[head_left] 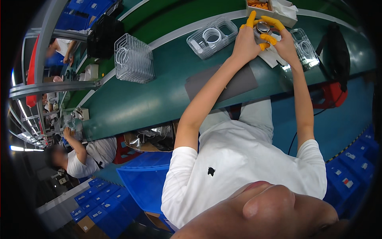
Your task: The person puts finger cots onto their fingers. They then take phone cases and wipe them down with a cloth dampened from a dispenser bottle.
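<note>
At the far side of the green bench, my left hand (pixel 244 44) and my right hand (pixel 285 44) are closed around a small round disc (pixel 262 27) with a shiny silver rim. Yellow finger cots cover several of my fingertips. Beneath the hands lies a white sheet (pixel 272 58), partly hidden. Left of them sits a clear plastic tray (pixel 195 51) holding a coiled white cable (pixel 212 36) and small white parts. Another clear tray (pixel 296 35), with a similar coil, is by my right hand. Nearer to me, a dark grey mat (pixel 238 81) lies flat under my left forearm.
A stack of clear trays (pixel 134 59) stands further left. Beyond my hands is an open box (pixel 274 12) with orange pieces and white sheets. A black object (pixel 336 53) hangs over the right edge near a red stool (pixel 332 95). Another person (pixel 85 157) sits left, above blue bins (pixel 145 183).
</note>
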Available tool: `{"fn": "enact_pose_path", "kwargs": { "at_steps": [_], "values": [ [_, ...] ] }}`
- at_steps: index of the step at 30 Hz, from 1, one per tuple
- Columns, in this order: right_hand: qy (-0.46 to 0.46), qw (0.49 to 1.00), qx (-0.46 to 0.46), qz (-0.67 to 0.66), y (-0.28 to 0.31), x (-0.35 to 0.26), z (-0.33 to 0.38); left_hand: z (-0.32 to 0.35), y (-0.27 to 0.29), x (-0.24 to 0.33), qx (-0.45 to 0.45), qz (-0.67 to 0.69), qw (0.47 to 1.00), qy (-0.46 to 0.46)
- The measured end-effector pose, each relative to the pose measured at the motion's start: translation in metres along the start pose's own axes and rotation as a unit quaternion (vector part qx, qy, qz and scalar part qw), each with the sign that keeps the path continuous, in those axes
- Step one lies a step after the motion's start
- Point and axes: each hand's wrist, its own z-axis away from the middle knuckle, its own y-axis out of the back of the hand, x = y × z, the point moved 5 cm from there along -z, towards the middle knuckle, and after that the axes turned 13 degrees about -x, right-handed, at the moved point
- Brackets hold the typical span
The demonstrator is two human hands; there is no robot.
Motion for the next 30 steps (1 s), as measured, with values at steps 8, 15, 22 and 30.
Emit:
{"fn": "enact_pose_path", "kwargs": {
  "at_steps": [8,15,22,30],
  "values": [
    [0.010,0.993,0.090,-0.076,-0.017,-0.004,0.001,-0.007,0.007,-0.006,-0.005,-0.004,0.999,-0.038],
    [-0.019,0.993,0.105,-0.040,-0.015,-0.011,0.005,-0.005,0.002,-0.010,0.008,-0.023,1.000,-0.009],
    [-0.016,0.995,0.082,-0.052,-0.019,-0.014,-0.003,-0.005,-0.001,-0.012,0.019,-0.042,0.999,0.017],
    [-0.013,0.990,0.116,-0.074,-0.017,-0.003,0.006,-0.002,0.001,-0.002,0.024,-0.023,0.997,0.072]
  ]
}}
